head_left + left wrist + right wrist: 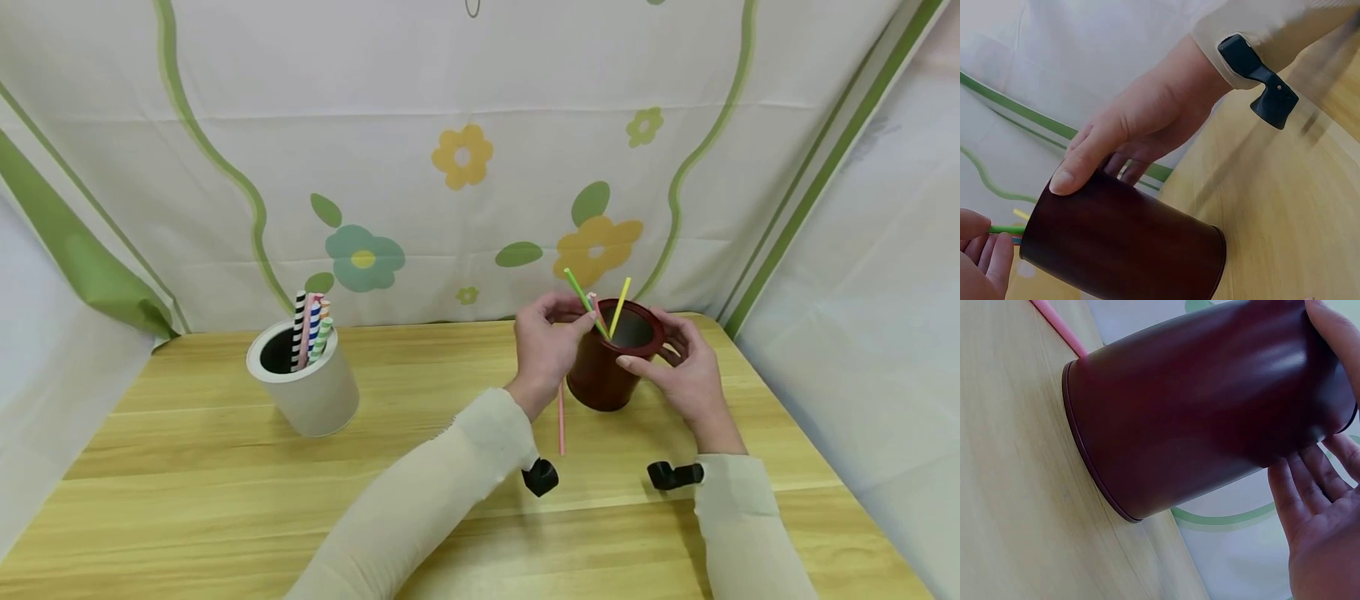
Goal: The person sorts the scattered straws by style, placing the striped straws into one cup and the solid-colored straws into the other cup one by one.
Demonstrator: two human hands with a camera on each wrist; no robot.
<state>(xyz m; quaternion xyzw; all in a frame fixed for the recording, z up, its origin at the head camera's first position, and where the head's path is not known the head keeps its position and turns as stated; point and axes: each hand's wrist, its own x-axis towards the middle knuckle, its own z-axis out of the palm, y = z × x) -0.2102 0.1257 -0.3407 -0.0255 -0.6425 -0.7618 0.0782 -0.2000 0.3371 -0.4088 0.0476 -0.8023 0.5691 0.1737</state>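
Observation:
In the head view my left hand [551, 346] is at the left rim of a dark red-brown cup [603, 379], pinching a green straw [579, 287] between thumb and fingers. The straw's lower end reaches into the cup. A yellow straw [621, 305] and a pinkish straw [597, 308] also stick out of the opening. My right hand [690, 375] holds the cup from the right, thumb on the front near the rim, fingers behind the wall, as the right wrist view shows. A pink straw [561, 421] lies on the table at the cup's front left.
A white cup [318, 404] with several striped straws [309, 329] leaning in it stands at the left of the wooden table [420, 358]. Behind the table hangs a flowered curtain [420, 167]. A pale curtain [847, 333] lines the right edge.

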